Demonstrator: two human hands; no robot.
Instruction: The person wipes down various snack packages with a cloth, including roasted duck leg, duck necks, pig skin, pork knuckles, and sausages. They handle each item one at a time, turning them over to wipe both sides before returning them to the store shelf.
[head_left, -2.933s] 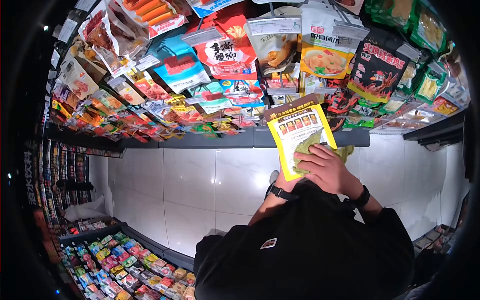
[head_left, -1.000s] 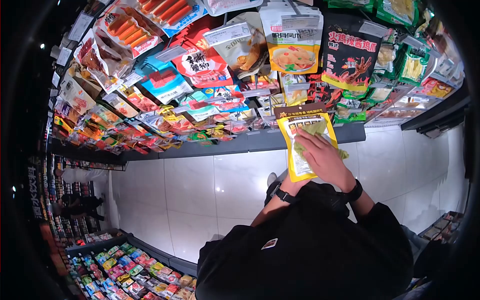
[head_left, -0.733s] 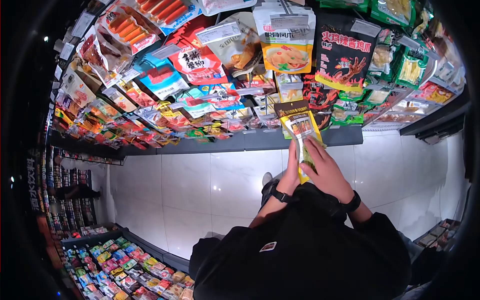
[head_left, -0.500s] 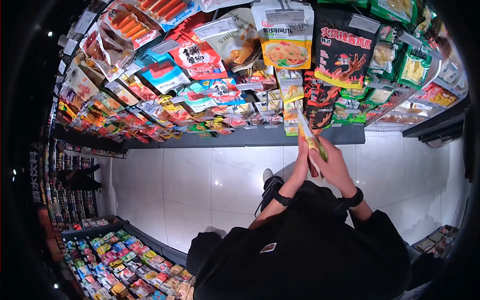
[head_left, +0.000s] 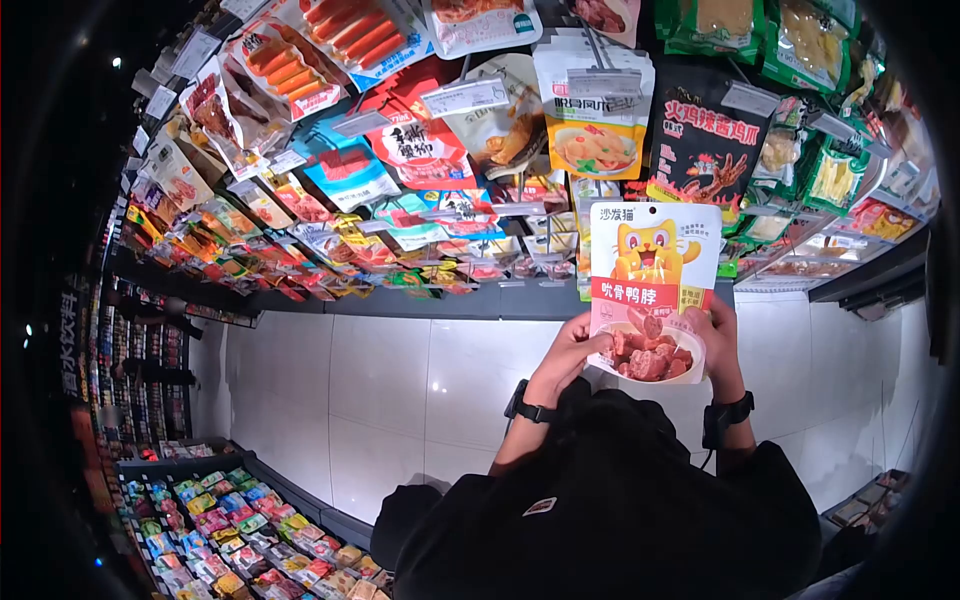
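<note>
Pouch, white and pink glossy plastic with a yellow cartoon cat and chunks of meat printed on it: held in front of the person's body, above the pale tiled floor, printed face toward the wearer, hang-hole end away.

Left hand: pinching the pouch's lower left edge, thumb on the front. Right hand: pinching the right edge at about the same level, thumb likewise in front. Fingers behind the pouch mostly hidden; cannot tell whether they hold anything else there.

Black strap on each wrist; loose black top on the wearer.

Beyond the pouch, hanging on the rack: a white-and-yellow pouch with a food picture and, to its right, a black pouch with red lettering. Long dark grey shelf edge runs left from near the pouch.
</note>
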